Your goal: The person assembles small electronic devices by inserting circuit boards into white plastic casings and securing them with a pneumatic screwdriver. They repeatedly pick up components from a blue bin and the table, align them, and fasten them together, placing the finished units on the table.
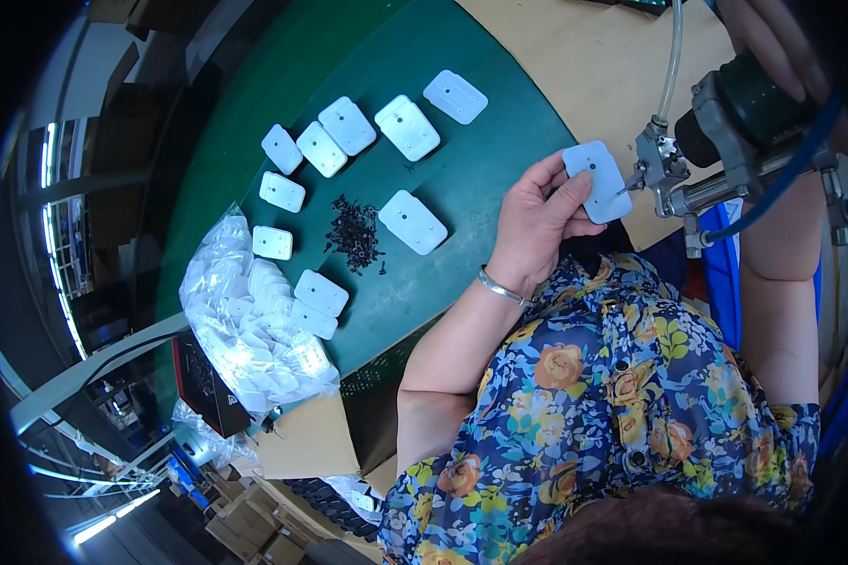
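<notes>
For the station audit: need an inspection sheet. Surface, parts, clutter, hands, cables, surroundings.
Surface: green table, parts spread over it.
Parts: held white piece at the tip of a metal tool; other white pieces near a loose pile of dark screws.
Clutter: clear plastic bag of white pieces; dark box beside it.
Hands: left hand grips the held piece; right hand at the tool, grip unclear.
Cables: blue hose and clear hose at the tool.
Surroundings: cardboard boxes, lit tube lamps.

Navy short-sleeved shirt [575, 414], orange-yellow flowers [559, 365], dark buttons [638, 459]; silver bangle [502, 286].
</notes>
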`<state>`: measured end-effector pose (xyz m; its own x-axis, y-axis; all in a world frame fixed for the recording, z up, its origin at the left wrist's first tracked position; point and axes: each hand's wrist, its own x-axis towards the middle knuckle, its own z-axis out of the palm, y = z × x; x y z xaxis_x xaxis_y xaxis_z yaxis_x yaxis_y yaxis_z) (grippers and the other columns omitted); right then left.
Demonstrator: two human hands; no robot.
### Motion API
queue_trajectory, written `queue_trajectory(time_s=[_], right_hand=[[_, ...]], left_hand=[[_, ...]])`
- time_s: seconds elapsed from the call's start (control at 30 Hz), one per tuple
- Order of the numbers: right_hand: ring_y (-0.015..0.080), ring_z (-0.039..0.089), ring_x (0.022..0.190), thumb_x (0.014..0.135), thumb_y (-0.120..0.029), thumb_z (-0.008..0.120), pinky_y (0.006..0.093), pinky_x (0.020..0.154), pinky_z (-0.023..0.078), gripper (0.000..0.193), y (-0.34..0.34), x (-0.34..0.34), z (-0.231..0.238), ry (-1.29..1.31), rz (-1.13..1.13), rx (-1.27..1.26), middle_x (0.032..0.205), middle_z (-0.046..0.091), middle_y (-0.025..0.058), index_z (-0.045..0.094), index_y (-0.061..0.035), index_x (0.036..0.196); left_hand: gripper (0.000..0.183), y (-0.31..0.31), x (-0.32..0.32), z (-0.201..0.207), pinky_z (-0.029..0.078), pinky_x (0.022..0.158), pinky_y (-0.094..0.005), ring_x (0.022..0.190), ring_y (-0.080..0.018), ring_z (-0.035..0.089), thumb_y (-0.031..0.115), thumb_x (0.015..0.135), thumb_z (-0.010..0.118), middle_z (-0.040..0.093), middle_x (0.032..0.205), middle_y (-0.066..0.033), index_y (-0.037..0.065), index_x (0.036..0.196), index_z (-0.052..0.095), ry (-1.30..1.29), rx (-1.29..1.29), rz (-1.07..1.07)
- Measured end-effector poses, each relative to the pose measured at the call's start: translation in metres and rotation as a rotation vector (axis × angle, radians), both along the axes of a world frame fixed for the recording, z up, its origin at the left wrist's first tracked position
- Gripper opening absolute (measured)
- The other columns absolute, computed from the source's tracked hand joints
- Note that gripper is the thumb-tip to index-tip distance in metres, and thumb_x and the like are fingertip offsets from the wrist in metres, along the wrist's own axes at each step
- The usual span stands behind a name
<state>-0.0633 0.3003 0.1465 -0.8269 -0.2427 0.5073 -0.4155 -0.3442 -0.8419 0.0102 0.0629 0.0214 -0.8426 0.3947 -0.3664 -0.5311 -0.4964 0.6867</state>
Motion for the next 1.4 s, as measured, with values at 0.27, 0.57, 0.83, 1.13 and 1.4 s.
queue_trajectory(time_s=[0.27,0.57,0.83,1.13,1.4], right_hand=[[0.0203,0.061,0.077,0.086,-0.023,0.052,0.0328,0.073,0.052,0.045,-0.003,0.003,-0.009,-0.010,0.007,-0.017,0.092,0.057,0.0157,0.040,0.0072,0.118],[0.0204,0.061,0.080,0.086,-0.022,0.053,0.0330,0.074,0.052,0.046,0.006,0.008,0.000,0.002,-0.036,-0.011,0.094,0.057,0.0158,0.039,0.0068,0.118],[0.0205,0.060,0.082,0.086,-0.022,0.053,0.0332,0.076,0.051,0.046,0.005,0.005,-0.007,0.001,-0.023,-0.019,0.096,0.056,0.0158,0.039,0.0065,0.119],[0.0206,0.060,0.084,0.086,-0.021,0.053,0.0335,0.078,0.050,0.046,0.007,0.013,-0.007,-0.024,-0.055,-0.007,0.098,0.056,0.0159,0.038,0.0061,0.119],[0.0208,0.060,0.086,0.086,-0.021,0.053,0.0337,0.079,0.050,0.046,0.000,0.017,-0.010,-0.047,-0.052,0.010,0.100,0.056,0.0159,0.038,0.0057,0.120]], left_hand=[[0.035,-0.007,-0.003,-0.009,0.056,0.059,-0.0233,0.078,-0.0159,0.062,0.011,0.084,0.058,0.058,0.099,-0.0105,-0.002,0.116,0.047,0.121,-0.178,0.067],[0.040,-0.002,0.006,-0.016,0.055,0.059,-0.0226,0.080,-0.0152,0.061,0.012,0.082,0.062,0.056,0.102,-0.0096,0.000,0.117,0.046,0.089,-0.126,0.015],[0.041,0.004,0.004,-0.010,0.055,0.058,-0.0225,0.078,-0.0143,0.062,0.014,0.082,0.062,0.057,0.098,-0.0091,-0.001,0.117,0.045,0.075,-0.099,0.002],[0.041,0.006,0.002,-0.005,0.055,0.057,-0.0215,0.075,-0.0138,0.062,0.015,0.082,0.062,0.059,0.094,-0.0084,-0.001,0.116,0.046,0.043,-0.017,-0.040],[0.037,0.010,0.006,-0.008,0.054,0.056,-0.0223,0.073,-0.0135,0.061,0.009,0.081,0.062,0.058,0.097,-0.0094,-0.001,0.114,0.048,0.076,-0.072,-0.032]])
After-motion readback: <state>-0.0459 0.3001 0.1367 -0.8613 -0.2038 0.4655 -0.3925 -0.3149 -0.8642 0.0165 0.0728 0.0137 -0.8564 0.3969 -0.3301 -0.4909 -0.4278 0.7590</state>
